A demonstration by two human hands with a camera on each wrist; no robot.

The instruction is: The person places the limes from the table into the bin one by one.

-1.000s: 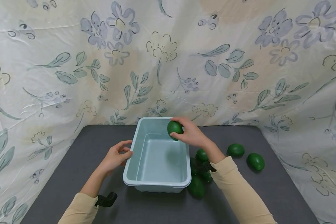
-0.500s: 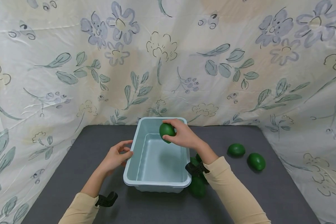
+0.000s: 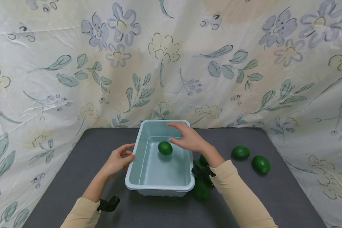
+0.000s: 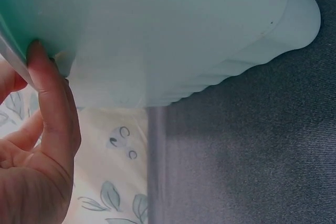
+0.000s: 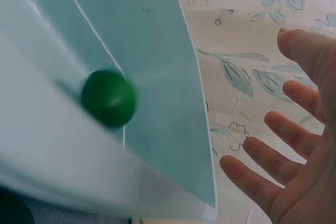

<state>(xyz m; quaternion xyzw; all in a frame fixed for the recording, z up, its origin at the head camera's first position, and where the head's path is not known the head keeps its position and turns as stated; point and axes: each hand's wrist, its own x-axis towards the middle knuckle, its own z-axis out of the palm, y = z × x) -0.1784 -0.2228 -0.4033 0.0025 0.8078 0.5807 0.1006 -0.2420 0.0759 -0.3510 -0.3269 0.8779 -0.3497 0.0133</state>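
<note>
A glossy dark green oval fruit (image 3: pixel 165 148) is inside the pale blue plastic bin (image 3: pixel 159 186), towards its far half. In the right wrist view the fruit (image 5: pixel 108 98) is slightly blurred; whether it touches the bin's floor I cannot tell. Just right of it, my right hand (image 3: pixel 188 137) hovers over the bin's far right part, fingers spread and holding nothing. At the left rim my left hand (image 3: pixel 118 161) grips the bin with thumb and fingers. Close up in the left wrist view, the left hand (image 4: pixel 50 129) has fingertips on both sides of the rim.
Several similar green fruits (image 3: pixel 200 190) are heaped against the bin's right side, partly hidden by my right wrist. Two more, a farther fruit (image 3: pixel 240 153) and a nearer fruit (image 3: pixel 261 164), lie apart on the dark grey tabletop (image 3: pixel 171 215). A floral cloth (image 3: pixel 171 95) hangs behind.
The right hand carried the green fruit leftward over the bin, then let go of it. Its fingers have spread and the fruit is now lower in the bin. The left hand stays in place.
</note>
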